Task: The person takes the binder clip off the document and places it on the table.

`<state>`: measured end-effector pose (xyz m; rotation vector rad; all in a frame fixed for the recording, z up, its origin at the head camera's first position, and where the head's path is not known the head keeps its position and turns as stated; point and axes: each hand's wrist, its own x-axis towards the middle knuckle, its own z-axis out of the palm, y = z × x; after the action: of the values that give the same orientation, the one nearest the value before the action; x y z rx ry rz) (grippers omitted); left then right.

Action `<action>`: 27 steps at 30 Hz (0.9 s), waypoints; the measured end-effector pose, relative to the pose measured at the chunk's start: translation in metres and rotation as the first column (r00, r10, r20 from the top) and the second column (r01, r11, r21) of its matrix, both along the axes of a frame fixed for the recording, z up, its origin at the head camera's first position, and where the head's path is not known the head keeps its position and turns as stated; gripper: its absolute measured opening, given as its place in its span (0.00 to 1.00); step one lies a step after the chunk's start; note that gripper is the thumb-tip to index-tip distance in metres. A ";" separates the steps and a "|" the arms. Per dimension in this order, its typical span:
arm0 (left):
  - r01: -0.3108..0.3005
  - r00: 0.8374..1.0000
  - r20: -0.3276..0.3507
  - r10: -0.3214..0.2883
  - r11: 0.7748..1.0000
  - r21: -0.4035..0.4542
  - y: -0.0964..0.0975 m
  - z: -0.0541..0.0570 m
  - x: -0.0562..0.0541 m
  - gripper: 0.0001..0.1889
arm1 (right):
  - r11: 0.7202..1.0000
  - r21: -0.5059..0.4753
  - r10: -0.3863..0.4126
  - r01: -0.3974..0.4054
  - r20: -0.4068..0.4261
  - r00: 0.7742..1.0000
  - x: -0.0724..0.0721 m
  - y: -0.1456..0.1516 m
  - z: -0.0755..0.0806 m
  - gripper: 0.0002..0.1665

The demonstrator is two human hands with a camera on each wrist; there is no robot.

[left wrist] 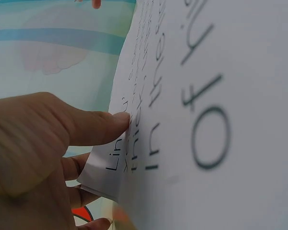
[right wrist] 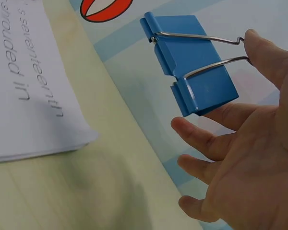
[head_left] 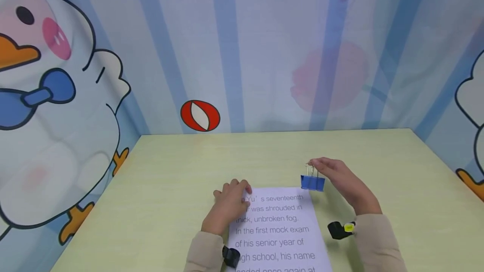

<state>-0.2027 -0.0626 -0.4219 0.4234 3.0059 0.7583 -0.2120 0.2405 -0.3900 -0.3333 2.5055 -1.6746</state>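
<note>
Backdrop: pale blue striped sheet with cartoon ducks (head_left: 261, 53), beyond a pale yellow-green tabletop (head_left: 170, 171).

Stack of white printed paper sheets (head_left: 280, 238) lies at the near centre of the tabletop, text facing the wearer. Left hand (head_left: 230, 202) is at its far left corner: thumb on the printed face, other fingers behind, pinching the corner.

Right hand (head_left: 348, 184) holds a blue binder clip with silver wire handles (head_left: 312, 183) raised near the stack's far right corner. Thumb and forefinger pinch the handles; remaining fingers are spread, slightly bent, and hold nothing. The right wrist view shows the clip apart from the paper.

Progress (judged): sheets stacked, clip in hand with handles folded back. Fastening not done; clip has yet to meet the paper edge. Cannot tell whether the clip's mouth is spread.
</note>
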 end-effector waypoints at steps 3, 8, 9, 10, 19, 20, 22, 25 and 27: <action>0.005 1.000 -0.008 -0.005 1.000 -0.003 0.000 0.000 0.000 0.11 | 1.000 -0.008 0.001 -0.001 0.015 1.000 -0.001 0.007 -0.007 0.32; 0.011 1.000 -0.012 -0.011 1.000 -0.002 -0.001 0.000 0.000 0.10 | 1.000 -0.028 -0.012 0.013 0.040 0.999 -0.001 0.017 -0.016 0.31; 0.011 1.000 -0.011 -0.011 1.000 -0.003 -0.001 0.000 0.000 0.10 | 0.999 -0.032 -0.013 0.015 0.048 0.999 -0.001 0.019 -0.017 0.32; 0.011 1.000 -0.010 -0.011 1.000 -0.003 -0.001 -0.001 0.000 0.10 | 0.999 -0.036 -0.012 0.014 0.053 0.999 -0.001 0.020 -0.018 0.32; 0.011 1.000 -0.005 -0.011 1.000 -0.010 -0.001 -0.001 0.000 0.10 | 0.999 -0.027 -0.026 0.028 0.077 0.997 0.002 0.030 -0.020 0.34; 0.012 1.000 -0.005 -0.012 1.000 -0.010 -0.001 -0.002 0.000 0.10 | 0.999 -0.027 -0.026 0.028 0.076 0.997 0.002 0.031 -0.020 0.34; 0.013 1.000 -0.004 -0.013 1.000 -0.011 -0.001 -0.002 0.000 0.10 | 0.999 -0.026 -0.022 0.024 0.077 0.997 0.002 0.032 -0.021 0.33; 0.012 1.000 -0.003 -0.012 1.000 -0.014 0.000 -0.001 0.001 0.10 | 1.000 -0.019 -0.015 0.017 0.080 0.997 0.001 0.034 -0.024 0.32; 0.011 1.000 -0.004 -0.011 1.000 -0.016 0.000 -0.001 0.000 0.10 | 1.000 -0.017 -0.013 0.014 0.082 0.997 0.000 0.035 -0.025 0.32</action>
<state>-0.2022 -0.0623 -0.4230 0.4410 3.0091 0.7330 -0.2117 0.2758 -0.4150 -0.2440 2.4412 -1.6797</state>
